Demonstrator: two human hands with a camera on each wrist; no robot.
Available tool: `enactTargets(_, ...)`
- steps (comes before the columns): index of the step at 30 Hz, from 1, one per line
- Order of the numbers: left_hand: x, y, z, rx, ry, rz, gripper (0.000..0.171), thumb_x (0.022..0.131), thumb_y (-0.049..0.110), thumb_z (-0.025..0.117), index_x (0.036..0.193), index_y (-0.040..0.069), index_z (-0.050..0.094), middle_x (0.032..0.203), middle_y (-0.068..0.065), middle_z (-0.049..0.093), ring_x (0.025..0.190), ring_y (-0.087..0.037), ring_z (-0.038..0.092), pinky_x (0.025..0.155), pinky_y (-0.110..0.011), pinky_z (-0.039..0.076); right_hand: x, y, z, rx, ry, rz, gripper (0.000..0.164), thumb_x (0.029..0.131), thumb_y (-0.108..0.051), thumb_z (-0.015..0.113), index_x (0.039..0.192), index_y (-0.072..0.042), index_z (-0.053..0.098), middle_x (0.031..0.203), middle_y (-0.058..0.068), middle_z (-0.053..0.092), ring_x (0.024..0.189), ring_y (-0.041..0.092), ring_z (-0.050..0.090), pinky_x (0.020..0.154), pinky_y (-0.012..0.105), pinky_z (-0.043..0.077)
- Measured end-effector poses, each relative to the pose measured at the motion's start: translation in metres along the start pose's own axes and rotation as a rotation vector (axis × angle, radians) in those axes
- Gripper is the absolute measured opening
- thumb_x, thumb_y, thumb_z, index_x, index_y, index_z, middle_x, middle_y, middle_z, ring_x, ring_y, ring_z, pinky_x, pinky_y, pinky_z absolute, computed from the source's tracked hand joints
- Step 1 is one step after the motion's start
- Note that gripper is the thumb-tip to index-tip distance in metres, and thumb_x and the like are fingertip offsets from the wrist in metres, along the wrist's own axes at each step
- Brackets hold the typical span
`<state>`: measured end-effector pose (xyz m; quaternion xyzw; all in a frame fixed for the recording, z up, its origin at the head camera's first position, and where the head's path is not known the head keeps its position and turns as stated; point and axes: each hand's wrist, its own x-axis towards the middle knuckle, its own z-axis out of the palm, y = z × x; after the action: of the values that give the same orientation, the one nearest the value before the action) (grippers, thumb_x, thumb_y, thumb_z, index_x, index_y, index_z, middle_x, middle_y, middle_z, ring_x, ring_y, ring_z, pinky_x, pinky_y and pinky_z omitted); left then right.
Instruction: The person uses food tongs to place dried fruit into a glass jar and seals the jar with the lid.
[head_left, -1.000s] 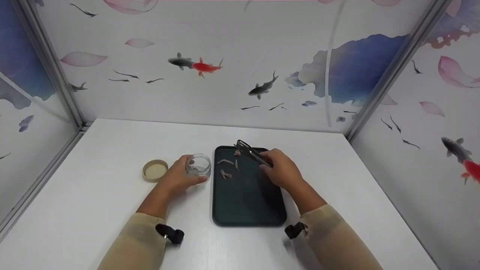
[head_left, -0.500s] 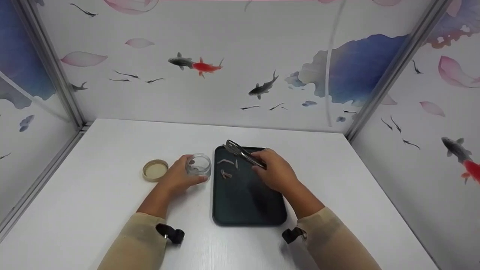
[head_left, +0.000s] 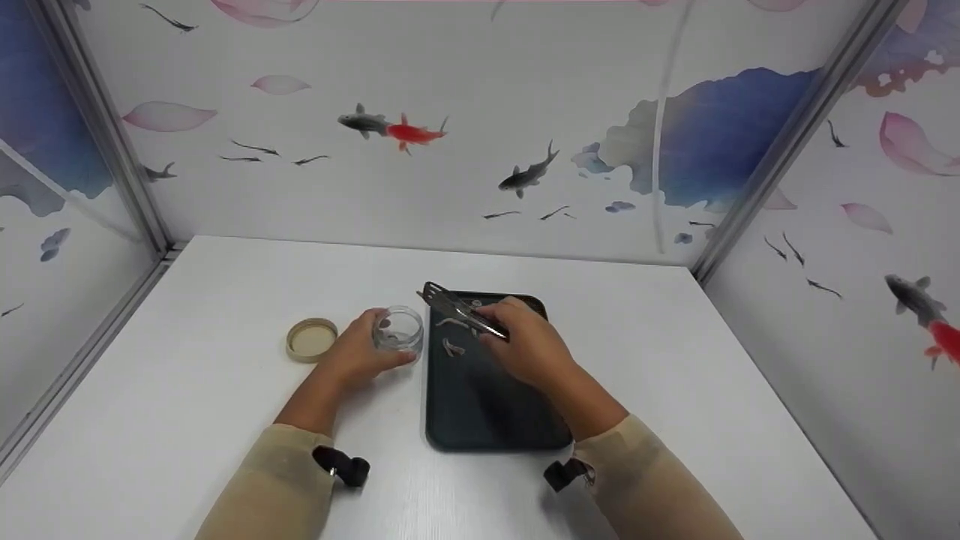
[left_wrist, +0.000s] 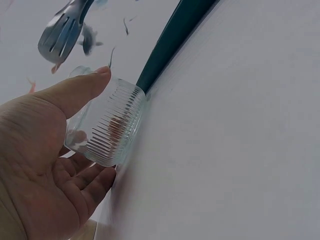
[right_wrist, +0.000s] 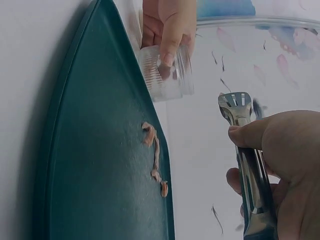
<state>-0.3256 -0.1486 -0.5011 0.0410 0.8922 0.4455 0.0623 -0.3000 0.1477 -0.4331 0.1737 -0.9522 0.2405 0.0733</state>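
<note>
My left hand (head_left: 362, 352) grips a clear glass jar (head_left: 397, 330) from its left side, thumb in front. In the left wrist view the jar (left_wrist: 107, 120) has ribbed walls; a reddish-brown patch shows through them. My right hand (head_left: 529, 341) holds metal tongs (head_left: 465, 311) with slotted ends, above the far left of a dark green tray (head_left: 495, 405). A small brownish bit (left_wrist: 56, 67) shows at the tongs' tips in the left wrist view; its kind is unclear. Several thin, pale brown strips, like dried pieces (right_wrist: 156, 155), lie on the tray near its left edge.
A round tan lid (head_left: 311, 340) lies on the white table (head_left: 225, 420) left of the jar. The tray stands just right of the jar. Walls printed with fish and petals (head_left: 412, 133) enclose the table at the back and sides.
My right hand has moved left with the tongs, whose tips go from the tray's far edge to above its far left corner, nearer the jar. My left hand and the jar stay put.
</note>
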Motion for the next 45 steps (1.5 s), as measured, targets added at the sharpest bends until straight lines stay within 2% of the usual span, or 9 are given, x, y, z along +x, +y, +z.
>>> enactTargets(7,0.001,-0.001,0.000,-0.002,-0.001,-0.005,0.107,0.086,0.052,0.087,0.167,0.012,0.030,0.168,-0.016,0.045,0.157,-0.037,0.042,0.128,-0.057,0.035,0.003,-0.013,0.012,0.051,-0.014,-0.033,0.038,0.101,-0.026,0.077,0.138,-0.025,0.072,0.120,-0.006,0.067,0.100,0.012,0.063,0.091,0.038,0.056)
enactTargets(14,0.001,-0.001,0.000,-0.017,0.003,0.024,0.106,0.085,0.051,0.088,0.166,0.012,0.031,0.166,-0.015,0.049,0.155,-0.037,0.046,0.128,-0.057,0.036,0.007,-0.024,0.023,0.082,-0.045,-0.036,0.035,0.100,-0.030,0.078,0.134,-0.032,0.073,0.117,-0.010,0.065,0.103,0.015,0.066,0.093,0.041,0.057)
enactTargets(24,0.001,-0.002,0.000,-0.004,0.007,0.049,0.107,0.084,0.053,0.088,0.165,0.010,0.032,0.165,-0.017,0.049,0.154,-0.038,0.047,0.127,-0.057,0.037,0.010,-0.023,0.030,0.083,-0.058,-0.054,0.036,0.101,-0.031,0.077,0.136,-0.034,0.071,0.110,-0.015,0.065,0.096,0.010,0.061,0.088,0.036,0.055)
enactTargets(26,0.001,-0.001,0.000,-0.006,0.012,0.055,0.107,0.084,0.052,0.089,0.165,0.010,0.033,0.164,-0.017,0.050,0.153,-0.038,0.047,0.127,-0.056,0.037,0.010,-0.022,0.031,0.084,-0.057,-0.054,0.036,0.101,-0.031,0.077,0.136,-0.033,0.072,0.111,-0.013,0.066,0.100,0.012,0.063,0.090,0.038,0.056)
enactTargets(29,0.001,-0.001,0.000,-0.005,0.015,0.063,0.106,0.084,0.052,0.089,0.164,0.009,0.034,0.164,-0.017,0.051,0.153,-0.038,0.048,0.127,-0.056,0.037,0.010,-0.022,0.031,0.081,-0.063,-0.045,0.037,0.101,-0.031,0.077,0.137,-0.031,0.071,0.124,-0.009,0.070,0.131,0.020,0.064,0.110,0.045,0.054)
enactTargets(33,0.000,0.000,0.001,0.000,0.014,0.066,0.104,0.084,0.052,0.089,0.163,0.009,0.036,0.163,-0.017,0.051,0.152,-0.037,0.048,0.127,-0.057,0.037,0.008,-0.021,0.033,0.067,-0.080,-0.017,0.043,0.101,-0.032,0.076,0.143,-0.028,0.068,0.152,0.000,0.064,0.161,0.027,0.040,0.126,0.051,0.042)
enactTargets(36,0.001,0.000,0.001,0.002,0.013,0.065,0.103,0.084,0.052,0.089,0.162,0.010,0.037,0.163,-0.018,0.051,0.152,-0.037,0.048,0.126,-0.058,0.037,0.008,-0.021,0.033,0.048,-0.081,0.000,0.049,0.100,-0.034,0.077,0.147,-0.028,0.065,0.163,0.004,0.054,0.160,0.026,0.041,0.122,0.050,0.047)
enactTargets(41,0.002,0.000,-0.001,-0.019,0.010,0.075,0.102,0.085,0.047,0.090,0.162,0.007,0.037,0.160,-0.021,0.052,0.149,-0.039,0.050,0.126,-0.058,0.038,0.008,-0.022,0.034,0.025,-0.060,-0.005,0.054,0.098,-0.036,0.080,0.149,-0.029,0.063,0.156,0.002,0.057,0.136,0.021,0.063,0.109,0.047,0.056)
enactTargets(45,0.002,0.000,0.000,-0.028,0.010,0.074,0.101,0.085,0.045,0.090,0.162,0.006,0.037,0.160,-0.021,0.052,0.149,-0.038,0.050,0.126,-0.058,0.037,0.008,-0.023,0.034,0.020,-0.058,0.011,0.059,0.097,-0.039,0.081,0.151,-0.029,0.061,0.155,0.001,0.056,0.127,0.019,0.066,0.107,0.046,0.057)
